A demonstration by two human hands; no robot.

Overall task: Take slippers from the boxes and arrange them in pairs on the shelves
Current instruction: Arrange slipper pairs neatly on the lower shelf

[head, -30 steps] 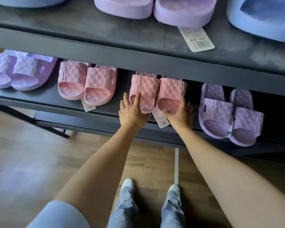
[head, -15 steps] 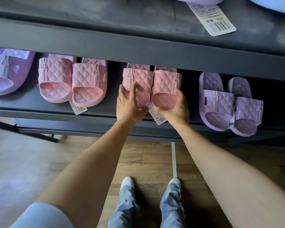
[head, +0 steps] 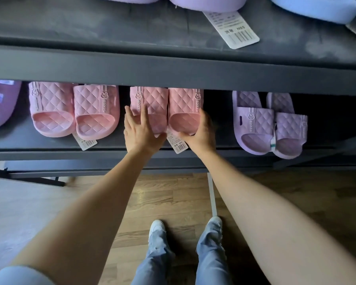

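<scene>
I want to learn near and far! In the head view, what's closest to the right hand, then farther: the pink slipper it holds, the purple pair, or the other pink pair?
1. Pink slipper: in the middle, gripped by the right hand.
2. Purple pair: to the hand's right.
3. Other pink pair: farther off, to the left.

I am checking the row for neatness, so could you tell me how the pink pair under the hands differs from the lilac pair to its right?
The pink pair lies level, side by side; the lilac pair is staggered. The left hand rests on the pink pair, the right hand grips it; the lilac pair is untouched. Both are quilted and on the lower shelf.
</scene>
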